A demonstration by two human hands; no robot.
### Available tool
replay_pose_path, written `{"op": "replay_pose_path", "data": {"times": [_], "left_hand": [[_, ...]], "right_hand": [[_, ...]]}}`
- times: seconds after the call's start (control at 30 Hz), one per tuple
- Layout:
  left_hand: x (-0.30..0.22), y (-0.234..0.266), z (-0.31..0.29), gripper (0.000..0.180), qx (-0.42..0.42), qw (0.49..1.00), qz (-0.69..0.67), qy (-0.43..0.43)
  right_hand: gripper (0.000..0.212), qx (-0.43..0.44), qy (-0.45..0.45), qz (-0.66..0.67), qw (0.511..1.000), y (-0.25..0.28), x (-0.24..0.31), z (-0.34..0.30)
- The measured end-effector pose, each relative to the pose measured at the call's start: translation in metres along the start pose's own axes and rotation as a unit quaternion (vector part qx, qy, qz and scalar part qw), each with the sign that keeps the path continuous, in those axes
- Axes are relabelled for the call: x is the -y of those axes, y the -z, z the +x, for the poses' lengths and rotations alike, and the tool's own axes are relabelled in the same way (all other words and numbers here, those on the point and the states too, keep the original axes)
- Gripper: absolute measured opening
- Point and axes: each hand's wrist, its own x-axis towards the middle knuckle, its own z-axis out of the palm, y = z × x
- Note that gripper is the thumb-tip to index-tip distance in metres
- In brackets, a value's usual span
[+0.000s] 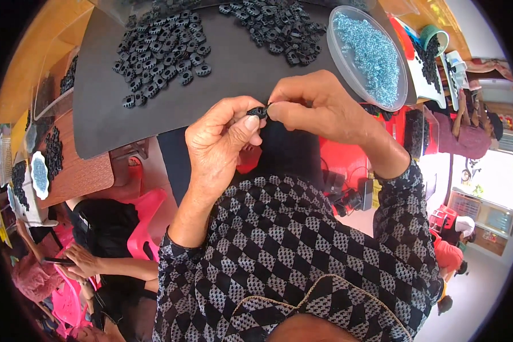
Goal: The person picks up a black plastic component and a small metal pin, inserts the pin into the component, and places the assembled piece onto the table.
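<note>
My left hand (215, 139) pinches a small black plastic claw clip piece (257, 112) between thumb and fingers, above the near edge of the dark mat. My right hand (319, 108) is closed at the piece's right end, its thumb and forefinger pressed together on a small dark part that they mostly hide. Beyond the hands lie two heaps of similar black toothed pieces, one heap (168, 51) at the left and another (282, 28) toward the middle. A round clear tub (335, 54) of shiny pale-blue springs (370, 60) stands to the right of my right hand.
The dark mat (228, 68) covers my table. At the left, a brown table (85, 176) carries more black pieces and a white dish (40, 174). A seated person holds a phone (60, 261) near a pink chair (148, 222). Other people sit at the right.
</note>
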Motion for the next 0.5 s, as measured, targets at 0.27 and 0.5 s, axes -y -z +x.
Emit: {"op": "replay_pose_path", "data": {"times": [0.27, 0.5], "left_hand": [[0.004, -0.003, -0.001, 0.015, -0.019, 1.000, -0.020, -0.003], [0.006, -0.007, -0.003, 0.014, -0.030, 0.999, -0.015, -0.024]], "right_hand": [[0.008, -0.082, 0.162, -0.132, 0.975, -0.012, -0.012, -0.001], [0.006, -0.098, 0.241, -0.220, 0.940, -0.014, -0.010, -0.001]]}}
